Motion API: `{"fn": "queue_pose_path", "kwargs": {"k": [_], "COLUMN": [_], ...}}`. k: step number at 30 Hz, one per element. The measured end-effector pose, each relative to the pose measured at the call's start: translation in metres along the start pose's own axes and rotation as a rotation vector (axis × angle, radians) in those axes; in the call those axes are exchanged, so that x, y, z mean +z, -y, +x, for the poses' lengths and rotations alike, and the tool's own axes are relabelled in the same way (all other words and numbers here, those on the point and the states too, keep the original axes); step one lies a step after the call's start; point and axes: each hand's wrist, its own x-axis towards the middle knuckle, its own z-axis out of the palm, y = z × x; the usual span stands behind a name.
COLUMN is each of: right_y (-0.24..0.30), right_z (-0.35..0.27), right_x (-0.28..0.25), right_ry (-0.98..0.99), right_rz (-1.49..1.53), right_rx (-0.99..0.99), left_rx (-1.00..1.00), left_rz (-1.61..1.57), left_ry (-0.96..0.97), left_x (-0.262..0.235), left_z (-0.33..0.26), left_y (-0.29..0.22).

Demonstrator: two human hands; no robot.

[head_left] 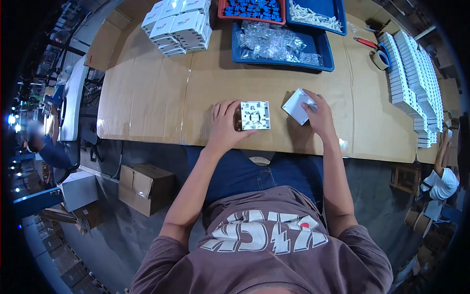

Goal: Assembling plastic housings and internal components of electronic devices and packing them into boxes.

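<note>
My left hand [226, 122] curls round the left side of a white square plastic housing [255, 115], thumb along its lower edge and fingers at its upper left. The housing's inner side faces up, showing slots and a dark round part in the middle. To its right, my right hand [319, 113] grips a smooth white square cover [295, 106], with the thumb on its face and the other fingers behind it. The cover is tilted and stands apart from the housing. Both parts are over the near part of the cardboard-covered table [220, 78].
Behind my hands stand a blue tray [328, 67] of clear small bags, a red tray [252, 20] of blue parts and a blue tray [342, 30] of white pieces. White boxes [183, 29] are stacked at left, long white stacks [411, 83] at right, near a tape roll [381, 61].
</note>
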Motion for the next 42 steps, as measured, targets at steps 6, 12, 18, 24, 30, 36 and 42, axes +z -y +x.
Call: {"fn": "queue_pose_path", "kwargs": {"k": [6,12,18,24,30,36,42], "right_y": [0.017,0.025,0.022,0.031,0.035,0.022,0.018], "right_z": [-0.004,-0.021,-0.032,-0.018,0.083,0.187,0.215], "right_x": [-0.009,-0.016,-0.021,-0.031,-0.040,-0.023,0.002], "right_ry": [0.208,0.271,0.312,0.231,-0.131,-0.095,-0.070], "right_rz": [-0.113,-0.204,-0.201,-0.143,-0.081,-0.448,-0.741], "right_rx": [-0.259,-0.228,-0.241,-0.276,-0.275,-0.261,-0.195], "left_rx": [0.100,0.135,0.152,0.185,0.176,0.191,0.202], "left_rz": [0.224,0.195,0.209,0.216,0.211,0.123,0.118], "left_ry": [0.040,-0.035,-0.014,-0.022,-0.052,-0.127,-0.144], "left_x": [-0.008,-0.001,0.008,0.007,0.002,0.005,0.005], "left_z": [0.004,0.007,0.012,0.011,0.009,0.011,0.014], "left_y": [0.013,0.013,0.018,0.010,0.011,0.014,0.012]}}
